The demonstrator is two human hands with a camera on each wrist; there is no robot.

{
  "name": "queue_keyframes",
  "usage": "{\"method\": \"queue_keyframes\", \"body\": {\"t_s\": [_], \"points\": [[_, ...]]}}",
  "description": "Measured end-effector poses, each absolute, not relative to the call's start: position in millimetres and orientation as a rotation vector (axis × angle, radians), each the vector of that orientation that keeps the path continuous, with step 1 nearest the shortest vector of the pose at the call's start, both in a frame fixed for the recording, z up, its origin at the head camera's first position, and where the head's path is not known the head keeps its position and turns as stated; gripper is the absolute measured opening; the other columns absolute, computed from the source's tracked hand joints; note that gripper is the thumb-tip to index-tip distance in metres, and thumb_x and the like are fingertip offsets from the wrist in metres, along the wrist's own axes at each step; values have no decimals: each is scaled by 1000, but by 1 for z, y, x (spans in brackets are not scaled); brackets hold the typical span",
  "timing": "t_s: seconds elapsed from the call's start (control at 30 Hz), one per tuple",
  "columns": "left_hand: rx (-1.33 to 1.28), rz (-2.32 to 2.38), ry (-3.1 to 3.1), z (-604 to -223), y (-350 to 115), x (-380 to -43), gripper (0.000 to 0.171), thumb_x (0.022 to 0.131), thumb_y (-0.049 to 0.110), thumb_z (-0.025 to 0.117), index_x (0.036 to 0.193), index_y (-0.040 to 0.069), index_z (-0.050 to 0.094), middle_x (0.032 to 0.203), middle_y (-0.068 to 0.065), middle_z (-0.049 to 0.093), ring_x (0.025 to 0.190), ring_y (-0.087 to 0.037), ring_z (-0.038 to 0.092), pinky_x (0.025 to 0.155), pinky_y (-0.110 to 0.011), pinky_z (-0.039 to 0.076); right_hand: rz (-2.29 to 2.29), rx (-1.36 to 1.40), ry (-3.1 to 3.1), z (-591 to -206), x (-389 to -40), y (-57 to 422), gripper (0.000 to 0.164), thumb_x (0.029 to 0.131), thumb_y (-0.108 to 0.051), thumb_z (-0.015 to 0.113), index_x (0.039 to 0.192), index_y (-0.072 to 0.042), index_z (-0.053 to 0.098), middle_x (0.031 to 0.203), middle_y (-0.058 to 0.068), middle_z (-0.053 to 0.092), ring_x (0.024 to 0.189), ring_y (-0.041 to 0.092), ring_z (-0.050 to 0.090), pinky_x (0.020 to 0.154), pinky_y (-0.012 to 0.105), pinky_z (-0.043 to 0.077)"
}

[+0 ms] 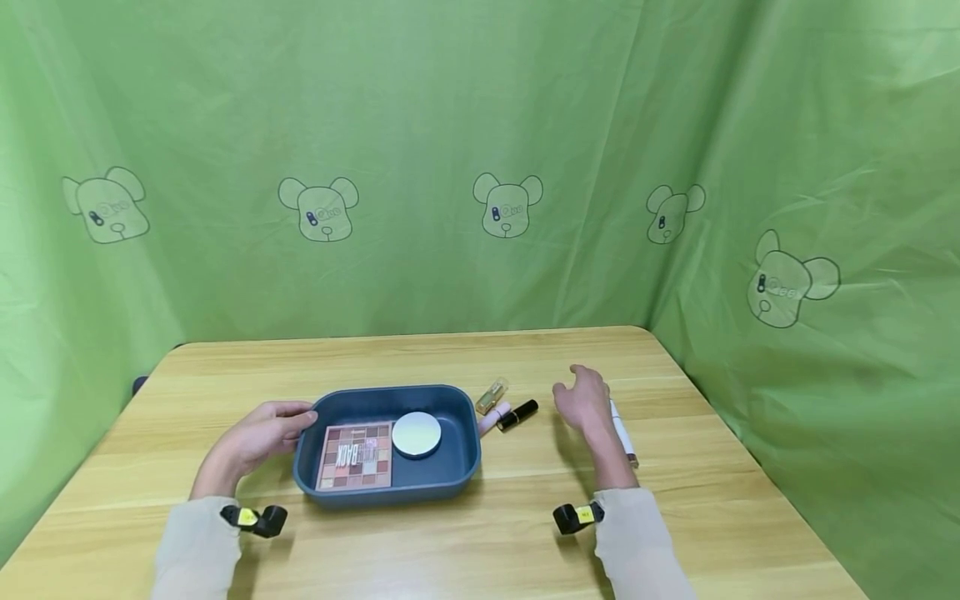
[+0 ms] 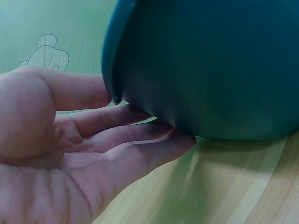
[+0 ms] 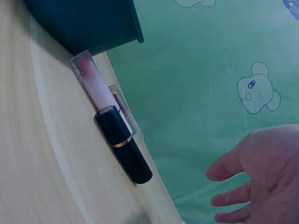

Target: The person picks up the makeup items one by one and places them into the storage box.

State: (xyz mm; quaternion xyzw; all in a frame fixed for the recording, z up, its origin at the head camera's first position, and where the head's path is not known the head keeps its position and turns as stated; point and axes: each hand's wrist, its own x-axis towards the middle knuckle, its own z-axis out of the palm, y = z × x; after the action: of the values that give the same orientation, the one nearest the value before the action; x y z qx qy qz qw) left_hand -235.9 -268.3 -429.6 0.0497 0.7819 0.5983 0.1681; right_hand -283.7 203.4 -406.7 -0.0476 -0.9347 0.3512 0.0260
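A dark blue tray [image 1: 444,490] holds a square eyeshadow palette [image 1: 352,467] and a round white-topped compact [image 1: 416,434]. At its left end my left hand [image 1: 266,435] grips the wall. The left wrist view shows the thumb at the rim and the other fingers [image 2: 140,154] against the outside. My right hand [image 1: 583,404] is over the table's right part with relaxed fingers and nothing in them. Between it and the tray lie a black lipstick tube [image 1: 518,415], a pink lip gloss tube [image 3: 97,88] and a clear, gold-toned tube [image 1: 492,396].
A slim white stick with a brown end [image 1: 622,435] lies beside the right forearm, partly hidden by the hand. The wooden table [image 1: 420,554] meets green curtains [image 1: 420,275] at the back and right.
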Motion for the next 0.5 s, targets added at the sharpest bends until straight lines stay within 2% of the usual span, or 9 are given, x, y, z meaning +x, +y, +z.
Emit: {"method": "queue_keyframes", "body": {"t_s": [0.3, 0.5], "points": [[144, 1698, 2226, -430, -269, -237, 56, 106, 18, 51, 144, -21, 36, 145, -39, 46, 135, -46, 51, 109, -46, 51, 1037, -145, -2987, -414, -287, 211, 63, 100, -20, 42, 150, 16, 29, 155, 40, 29, 145, 57, 24, 123, 64, 22], [139, 1696, 2228, -431, -270, -237, 56, 106, 18, 50, 144, -21, 35, 146, -39, 45, 134, -45, 51, 108, -45, 52, 993, -151, -3048, -418, -289, 215, 65, 98, -20, 41, 150, 17, 28, 154, 40, 29, 143, 59, 24, 122, 64, 24]]}}
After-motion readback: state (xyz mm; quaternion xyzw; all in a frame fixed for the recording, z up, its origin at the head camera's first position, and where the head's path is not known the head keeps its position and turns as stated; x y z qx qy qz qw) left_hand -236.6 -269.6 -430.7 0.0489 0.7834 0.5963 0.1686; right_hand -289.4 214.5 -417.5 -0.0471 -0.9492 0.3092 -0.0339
